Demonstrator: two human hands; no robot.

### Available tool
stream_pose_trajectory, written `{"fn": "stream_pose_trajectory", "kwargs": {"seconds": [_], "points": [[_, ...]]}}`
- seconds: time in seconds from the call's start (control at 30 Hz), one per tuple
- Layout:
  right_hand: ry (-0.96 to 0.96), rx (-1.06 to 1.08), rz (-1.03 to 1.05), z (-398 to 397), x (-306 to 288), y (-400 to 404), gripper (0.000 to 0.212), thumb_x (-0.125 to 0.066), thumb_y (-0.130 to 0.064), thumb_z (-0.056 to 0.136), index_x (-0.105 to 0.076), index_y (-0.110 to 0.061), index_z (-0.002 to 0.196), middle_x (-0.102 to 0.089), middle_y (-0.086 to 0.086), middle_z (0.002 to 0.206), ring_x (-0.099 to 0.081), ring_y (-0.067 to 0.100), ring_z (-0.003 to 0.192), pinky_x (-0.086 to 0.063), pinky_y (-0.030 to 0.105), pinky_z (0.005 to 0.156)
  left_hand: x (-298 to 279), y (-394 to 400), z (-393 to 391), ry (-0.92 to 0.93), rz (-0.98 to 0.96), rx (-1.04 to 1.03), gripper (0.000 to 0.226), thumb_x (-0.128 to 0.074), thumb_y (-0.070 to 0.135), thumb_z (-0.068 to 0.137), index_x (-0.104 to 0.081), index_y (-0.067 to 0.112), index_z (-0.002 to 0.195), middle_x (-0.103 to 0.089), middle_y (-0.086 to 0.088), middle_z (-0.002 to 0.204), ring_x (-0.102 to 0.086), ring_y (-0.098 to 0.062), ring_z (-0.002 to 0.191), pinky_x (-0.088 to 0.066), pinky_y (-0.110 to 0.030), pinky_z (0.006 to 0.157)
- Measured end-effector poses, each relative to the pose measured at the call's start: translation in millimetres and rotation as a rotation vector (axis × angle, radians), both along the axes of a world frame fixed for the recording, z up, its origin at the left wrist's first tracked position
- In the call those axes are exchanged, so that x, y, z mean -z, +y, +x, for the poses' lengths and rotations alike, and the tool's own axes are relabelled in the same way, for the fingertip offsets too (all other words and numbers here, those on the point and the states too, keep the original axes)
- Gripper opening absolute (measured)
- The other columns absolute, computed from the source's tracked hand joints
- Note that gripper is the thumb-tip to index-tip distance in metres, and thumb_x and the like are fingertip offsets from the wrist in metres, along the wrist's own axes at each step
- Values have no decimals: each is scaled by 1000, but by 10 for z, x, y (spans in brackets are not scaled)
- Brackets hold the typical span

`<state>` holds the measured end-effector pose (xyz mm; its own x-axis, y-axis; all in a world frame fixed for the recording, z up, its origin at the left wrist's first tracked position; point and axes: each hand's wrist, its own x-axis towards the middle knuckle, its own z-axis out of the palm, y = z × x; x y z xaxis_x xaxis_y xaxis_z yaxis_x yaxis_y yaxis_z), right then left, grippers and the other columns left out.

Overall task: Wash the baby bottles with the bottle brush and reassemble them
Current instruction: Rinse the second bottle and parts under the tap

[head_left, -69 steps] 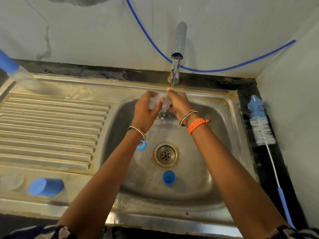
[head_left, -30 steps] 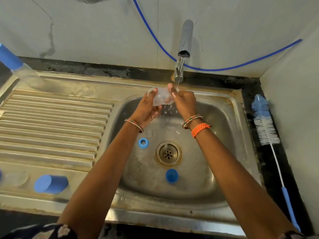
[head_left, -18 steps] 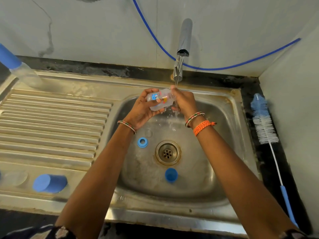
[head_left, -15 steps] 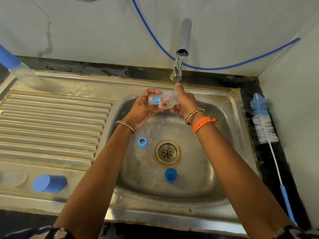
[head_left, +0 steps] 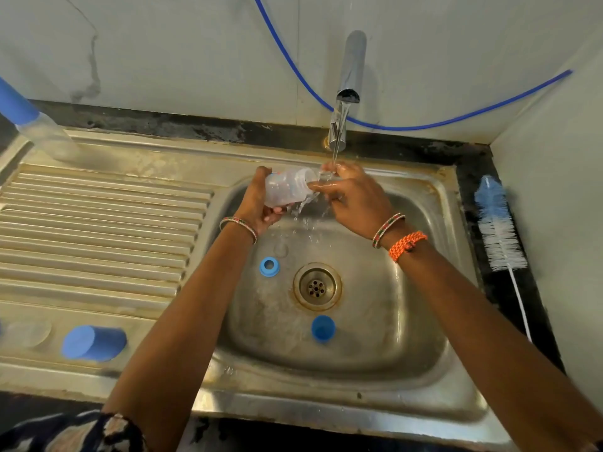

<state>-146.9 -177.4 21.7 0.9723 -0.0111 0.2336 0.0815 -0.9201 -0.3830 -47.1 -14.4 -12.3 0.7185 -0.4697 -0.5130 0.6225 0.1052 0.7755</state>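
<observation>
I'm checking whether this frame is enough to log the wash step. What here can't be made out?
- Clear bottle, head view: the left hand covers its base; water blurs its mouth.
- Right hand: fingers sit in the stream; whether they touch the rim is unclear.
- Bottle brush: handle end hidden behind the right forearm.
- Second bottle: its blue cap is cut by the left edge.
- Clear item on the drainboard: too faint to identify.

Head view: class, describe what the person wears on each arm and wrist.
The left hand has a thin beaded bangle at its wrist and a dark patterned sleeve higher up. The right hand has a similar bangle plus an orange braided band.
</observation>
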Motion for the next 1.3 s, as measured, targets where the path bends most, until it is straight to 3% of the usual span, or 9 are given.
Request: {"fn": "stream_pose_trajectory", "kwargs": {"seconds": [0.13, 0.37, 0.6, 0.7, 0.87, 0.97, 1.1, 1.2, 1.3], "points": [[-53, 79, -305, -61, 18, -82, 64, -59, 1, 79, -52, -32, 134, -42, 18, 144, -46, 37, 123, -46, 47, 89, -94, -135, 47, -83, 68, -8, 42, -35, 44, 97, -50, 5, 98, -57, -7, 58, -39, -8, 33, -28, -14, 28], [13, 290, 569, -69, 20, -24, 39, -61, -2, 85, -63, -18, 121, -49, 7, 134, -45, 15, 122, -42, 18, 97, -131, -422, 150, -144, 174, 13, 39, -38, 44, 95, -49, 6, 96, -54, -1, 48, -38, -8, 29, -24, -11, 28], [-5, 156, -362, -123, 21, -161, 76, -63, 3, 71, -47, -32, 137, -23, 16, 154, -34, 40, 132, -43, 52, 93, -157, -379, 277, -170, 241, 204, 41, -34, 44, 95, -54, 8, 90, -56, -8, 52, -37, -8, 30, -25, -12, 29], [76, 242, -10, -143, 115, 32, 50, -61, -5, 81, -59, -23, 128, -37, 14, 147, -34, 35, 133, -38, 44, 101, -101, -386, 269, -228, 241, 183, 39, -38, 45, 96, -53, 9, 91, -52, -5, 54, -39, -8, 32, -26, -13, 30], [258, 419, 1355, -36, -125, 141, 30, -56, -3, 87, -64, -7, 115, -65, 6, 109, -57, 24, 107, -47, 38, 92, 33, -390, 144, -199, 151, 59, 42, -37, 46, 98, -53, 7, 100, -57, -6, 62, -44, -9, 37, -32, -16, 33], [286, 290, 976, -60, -45, 112, 45, -59, 0, 85, -56, -9, 129, -47, 9, 140, -41, 24, 130, -35, 37, 108, 64, -301, 165, -144, 111, 76, 39, -36, 45, 98, -51, 9, 95, -54, -8, 65, -42, -8, 35, -31, -15, 31], [138, 69, -375, -86, 31, -94, 67, -67, -9, 75, -50, -38, 133, -19, 11, 157, -15, 37, 142, -23, 57, 109, 109, -135, 190, 70, 94, 171, 39, -36, 44, 97, -49, 7, 102, -55, -13, 68, -41, -9, 32, -29, -13, 27], [-39, 130, -503, -65, -25, -134, 73, -67, -7, 73, -47, -40, 135, -16, 14, 157, -18, 40, 141, -24, 60, 105, 82, -122, 175, 135, -8, 244, 44, -32, 43, 97, -49, 4, 106, -58, -13, 65, -41, -8, 34, -30, -14, 27], [40, 243, -195, -59, 37, 6, 19, -60, -31, 87, -70, -28, 103, -24, 9, 155, -18, 33, 142, -21, 51, 108, 57, -243, 93, 62, -51, 161, 43, -38, 43, 98, -46, 4, 114, -56, -11, 76, -53, -10, 44, -41, -17, 36]]}}
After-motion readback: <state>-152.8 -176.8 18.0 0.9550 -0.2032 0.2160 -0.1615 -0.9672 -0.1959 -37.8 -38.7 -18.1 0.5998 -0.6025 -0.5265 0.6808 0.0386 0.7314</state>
